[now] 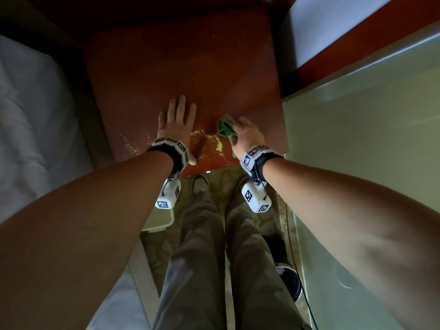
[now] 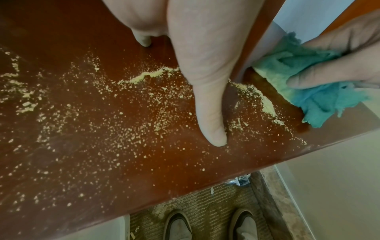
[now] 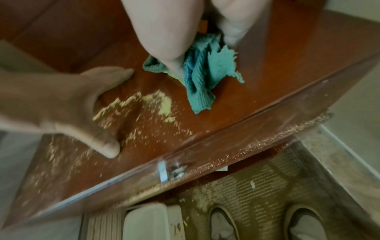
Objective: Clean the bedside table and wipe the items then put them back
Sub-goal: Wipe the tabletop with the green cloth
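Nearest, two pale shoes (image 2: pixel 179 227) stand on ribbed woven carpet (image 3: pixel 257 191). Above them, the glossy reddish-brown bedside table (image 1: pixel 181 67) carries scattered yellow crumbs (image 2: pixel 148 75) near its front edge. The left hand (image 1: pixel 176 120) lies flat, fingers spread, among them. Just beside it, the right hand (image 1: pixel 246 134) grips a crumpled, ribbed teal cloth (image 3: pixel 202 76) pressed onto the tabletop.

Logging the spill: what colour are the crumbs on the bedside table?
Pale yellow crumbs on the red-brown table; clearest in the left wrist view.
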A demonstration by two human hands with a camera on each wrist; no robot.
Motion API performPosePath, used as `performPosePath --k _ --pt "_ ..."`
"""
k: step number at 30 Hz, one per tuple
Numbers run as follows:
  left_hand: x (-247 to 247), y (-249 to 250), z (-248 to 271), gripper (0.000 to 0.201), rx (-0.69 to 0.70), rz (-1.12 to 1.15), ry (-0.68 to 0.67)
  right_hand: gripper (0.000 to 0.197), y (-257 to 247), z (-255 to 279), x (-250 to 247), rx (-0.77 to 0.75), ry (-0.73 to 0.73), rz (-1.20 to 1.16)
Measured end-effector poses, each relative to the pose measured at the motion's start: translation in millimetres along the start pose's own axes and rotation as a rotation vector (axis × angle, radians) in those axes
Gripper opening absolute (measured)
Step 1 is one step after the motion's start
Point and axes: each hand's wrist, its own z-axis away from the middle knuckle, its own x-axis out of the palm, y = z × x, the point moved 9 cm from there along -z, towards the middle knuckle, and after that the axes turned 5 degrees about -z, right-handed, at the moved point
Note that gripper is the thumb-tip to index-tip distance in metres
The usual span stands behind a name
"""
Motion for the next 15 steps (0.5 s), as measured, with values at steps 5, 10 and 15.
performPosePath --k 5,10,15 --pt "2 -1 1 0.166 0.002 0.023 0.002 0.043 -41 11 29 -0.278 -0.200 0.165" --pt "0 -3 3 0.161 0.001 0.076 0.020 0.043 -44 -2 4 -0.191 -0.242 -0.022" --pt "-20 -10 17 0.140 0.011 0.313 0.056 0.049 -67 -16 -38 -0.147 -0.160 -0.122"
